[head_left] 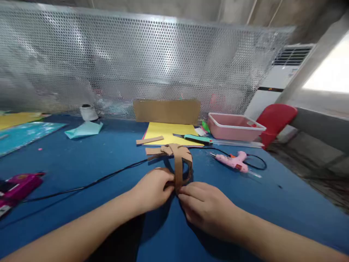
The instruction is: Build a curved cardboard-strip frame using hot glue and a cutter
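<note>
Between my hands stands a rounded frame of bent brown cardboard strips (178,165), its curved bands joined at the top. My left hand (156,189) pinches its lower left side, thumb and fingers closed on the cardboard. From the right, my right hand (205,205) presses closed fingertips on the lower end of the front strip. Fingers cover the lower part of the frame. Just behind it lie loose cardboard strips (153,151). Farther right, a pink glue gun (234,161) rests on its side with a clear stick at its back.
Yellow paper sheets (166,130) carry a green utility knife (197,139), blade out. Behind are a cardboard piece (167,111) and a pink basket (231,127). A black cable (103,177) crosses the blue table (89,156) toward a magenta device (20,187) at left.
</note>
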Available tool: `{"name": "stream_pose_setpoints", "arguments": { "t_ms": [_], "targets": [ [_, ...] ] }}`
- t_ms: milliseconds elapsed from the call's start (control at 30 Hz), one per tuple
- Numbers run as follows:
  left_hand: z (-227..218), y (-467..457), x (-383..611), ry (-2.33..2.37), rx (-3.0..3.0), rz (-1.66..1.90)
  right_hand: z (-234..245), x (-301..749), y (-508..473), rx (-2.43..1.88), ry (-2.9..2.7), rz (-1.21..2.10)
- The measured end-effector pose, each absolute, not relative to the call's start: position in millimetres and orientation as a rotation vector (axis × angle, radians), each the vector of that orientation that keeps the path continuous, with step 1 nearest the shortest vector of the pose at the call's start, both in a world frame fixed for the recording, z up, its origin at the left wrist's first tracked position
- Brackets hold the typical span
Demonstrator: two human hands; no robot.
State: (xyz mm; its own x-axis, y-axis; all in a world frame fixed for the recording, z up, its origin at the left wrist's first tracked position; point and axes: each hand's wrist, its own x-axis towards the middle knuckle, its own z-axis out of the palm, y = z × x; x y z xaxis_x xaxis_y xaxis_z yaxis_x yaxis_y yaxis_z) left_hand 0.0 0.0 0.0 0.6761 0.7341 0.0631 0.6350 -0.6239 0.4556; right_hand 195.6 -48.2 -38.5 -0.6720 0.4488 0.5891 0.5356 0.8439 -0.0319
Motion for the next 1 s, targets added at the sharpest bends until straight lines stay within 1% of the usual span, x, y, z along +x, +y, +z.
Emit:
{"name": "stream_pose_setpoints", "arguments": {
  "t_ms": [167,367,567,667,867,933,1000],
  "targets": [
    [0,0,-1,1.117,2.481,0.36,-31,193,-51,-0.737,-2.448,-0.201],
    [-1,3,0,1.067,2.48,0.368,-30,186,-47,-0.896,-2.415,-0.225],
    [3,2,-1,1.03,2.515,0.415,-20,181,-54,-1.026,-2.504,-0.19],
    [2,1,-1,0.975,2.538,0.441,-11,182,-60,-1.09,-2.551,-0.078],
    [-5,3,0,0.953,2.586,0.474,1,186,-66,-1.237,-2.526,0.281],
    [-6,4,1,0.963,2.604,0.485,1,188,-66,-1.243,-2.517,0.341],
    [-8,4,2,0.962,2.626,0.49,-2,188,-66,-1.22,-2.527,0.328]
  ]
}}
